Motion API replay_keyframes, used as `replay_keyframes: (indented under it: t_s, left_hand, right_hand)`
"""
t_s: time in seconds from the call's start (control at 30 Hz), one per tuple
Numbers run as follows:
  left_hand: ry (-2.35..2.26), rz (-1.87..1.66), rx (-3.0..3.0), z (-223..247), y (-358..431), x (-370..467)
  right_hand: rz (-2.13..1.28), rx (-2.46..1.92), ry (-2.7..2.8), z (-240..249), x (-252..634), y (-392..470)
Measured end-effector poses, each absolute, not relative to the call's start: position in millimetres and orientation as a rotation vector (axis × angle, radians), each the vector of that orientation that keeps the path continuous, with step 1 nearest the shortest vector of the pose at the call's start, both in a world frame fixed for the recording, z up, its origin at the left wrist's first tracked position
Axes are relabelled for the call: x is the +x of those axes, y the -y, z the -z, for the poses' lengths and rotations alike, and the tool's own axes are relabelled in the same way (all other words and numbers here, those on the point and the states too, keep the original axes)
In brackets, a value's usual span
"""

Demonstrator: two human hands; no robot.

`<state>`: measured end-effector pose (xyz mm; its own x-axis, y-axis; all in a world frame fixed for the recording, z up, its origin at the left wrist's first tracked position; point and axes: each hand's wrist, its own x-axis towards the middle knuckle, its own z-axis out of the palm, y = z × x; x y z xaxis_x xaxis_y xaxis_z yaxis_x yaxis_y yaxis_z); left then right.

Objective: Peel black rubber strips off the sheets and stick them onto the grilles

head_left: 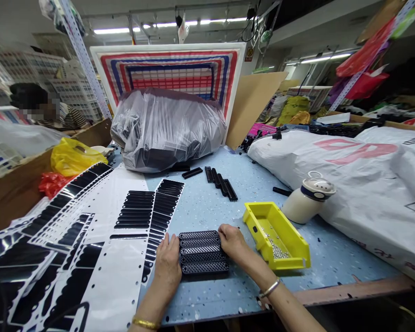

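Observation:
Several black perforated plastic bars (203, 251) lie side by side on the blue speckled table (193, 297), close in front of me. My left hand (168, 260) is closed against their left ends, fingers together along the edge. At the upper right corner of the row, my right hand (232, 241) grips the ends with curled fingers. Parts of the fingertips are hidden. A yellow bin (257, 230) holding small shiny metal pieces (277, 249) stands right of my right hand. More black bars (221, 183) lie farther back. White sheets of black adhesive strips (134, 210) spread left of my left hand.
A grey plastic bag (173, 127) bulges at the back before a striped crate (169, 62). Right of the bin stands a cream bottle (302, 203), beside large white sacks (349, 170). A yellow bag (76, 157) lies left; a person (51, 108) is beyond.

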<state>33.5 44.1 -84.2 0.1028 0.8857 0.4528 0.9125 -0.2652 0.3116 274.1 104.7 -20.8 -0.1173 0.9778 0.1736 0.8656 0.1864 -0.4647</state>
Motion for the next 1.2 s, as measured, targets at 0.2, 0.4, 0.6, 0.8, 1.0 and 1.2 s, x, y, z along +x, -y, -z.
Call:
replay_keyframes:
  t_s: [0.2,0.4,0.6,0.8,1.0,1.2]
  left_hand:
    - [1.847,0.84,-2.339,79.1,-42.9,30.4]
    - [1.863,0.902,-2.295,80.9,-41.8,32.5]
    - [1.819,0.965,-2.265,85.0,-41.2,34.7]
    - [1.8,1.017,-2.248,88.3,-42.5,31.8]
    - [1.643,1.132,-2.267,88.2,-41.0,6.8]
    - [1.558,1.415,-2.217,31.1,-42.0,38.5]
  right_hand:
    - [-0.317,-1.723,2.04,9.8,282.8,-101.9]
    - [-0.359,-1.627,2.123,-4.1,265.8,-98.1]
    - [-0.428,-1.628,2.204,-6.2,244.9,-103.9]
    - [-0.499,-1.618,2.19,-28.7,253.1,-99.7]
    - [-0.221,-1.746,1.926,-77.6,363.3,-77.7]
    - [-0.212,-2.053,1.613,-50.0,463.1,-40.4]
